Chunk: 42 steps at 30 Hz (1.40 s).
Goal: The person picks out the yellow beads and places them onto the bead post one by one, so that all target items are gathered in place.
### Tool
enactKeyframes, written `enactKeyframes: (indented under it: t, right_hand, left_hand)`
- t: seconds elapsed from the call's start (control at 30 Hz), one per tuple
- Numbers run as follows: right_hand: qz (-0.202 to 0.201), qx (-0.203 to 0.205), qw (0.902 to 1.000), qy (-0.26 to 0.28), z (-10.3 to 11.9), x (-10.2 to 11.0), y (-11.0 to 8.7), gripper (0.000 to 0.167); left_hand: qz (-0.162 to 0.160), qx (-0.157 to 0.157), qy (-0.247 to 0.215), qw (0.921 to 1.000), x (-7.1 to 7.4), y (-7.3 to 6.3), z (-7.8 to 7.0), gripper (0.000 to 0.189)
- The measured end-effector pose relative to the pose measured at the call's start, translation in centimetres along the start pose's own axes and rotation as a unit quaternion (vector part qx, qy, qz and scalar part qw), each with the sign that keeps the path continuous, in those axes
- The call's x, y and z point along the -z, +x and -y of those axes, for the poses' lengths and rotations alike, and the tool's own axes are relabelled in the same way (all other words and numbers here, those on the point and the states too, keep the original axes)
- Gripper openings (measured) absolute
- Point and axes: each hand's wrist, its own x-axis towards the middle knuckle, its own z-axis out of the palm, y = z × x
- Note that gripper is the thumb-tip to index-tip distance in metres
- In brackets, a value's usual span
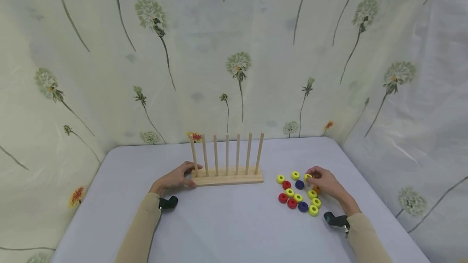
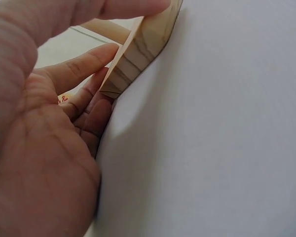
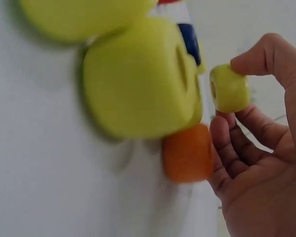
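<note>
A wooden peg rack [image 1: 230,180] with a row of several upright dowels stands at mid-table. My left hand [image 1: 178,176] grips the left end of its base, thumb at the front edge and fingers round behind; the left wrist view shows the thumb on the base's end [image 2: 138,57]. Off to the right, my right hand [image 1: 326,184] pinches a yellow bead [image 3: 230,89] between thumb and fingers, its hole facing sideways. In the right wrist view, an orange bead [image 3: 187,154] sits on the table close beside the curled lower fingers.
Loose beads lie in a cluster right of the rack: several yellow ones [image 1: 313,210], red ones [image 1: 282,198] and dark blue ones [image 1: 303,207]. A white cloth [image 1: 234,230] covers the table. Behind it hangs a dandelion-print curtain [image 1: 197,52].
</note>
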Motion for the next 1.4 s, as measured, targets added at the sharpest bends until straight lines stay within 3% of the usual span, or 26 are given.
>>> enactKeyframes:
  t: [0.23,0.47,0.73,0.93,1.13,1.4]
  right_hand:
    - [-0.045,0.019,0.9987,-0.016,3.1,0.1,0.3,0.039]
    - [-0.09,0.06,0.9941,0.013,8.3,0.2,0.4,0.043]
    - [-0.128,0.147,0.9805,0.024,15.6,0.7,1.1,0.035]
    - [-0.136,0.198,0.9693,0.052,19.6,0.7,2.0,0.031]
    - [-0.121,0.217,0.9659,0.073,21.7,0.2,3.0,0.031]
    - [-0.103,0.205,0.9703,0.075,22.4,-0.5,3.8,0.035]
  left_hand:
    - [-0.001,-0.001,0.005,1.0,0.0,0.0,-0.2,0.067]
    - [-0.002,0.003,-0.001,1.0,0.0,0.0,-0.1,0.068]
    - [-0.01,0.017,-0.015,0.9997,0.2,0.0,0.4,0.068]
    - [-0.014,0.021,-0.019,0.9995,0.2,0.1,0.6,0.067]
    - [-0.012,0.016,-0.018,0.9996,0.1,0.0,0.4,0.067]
    - [-0.009,0.013,-0.014,0.9998,0.0,0.0,0.2,0.067]
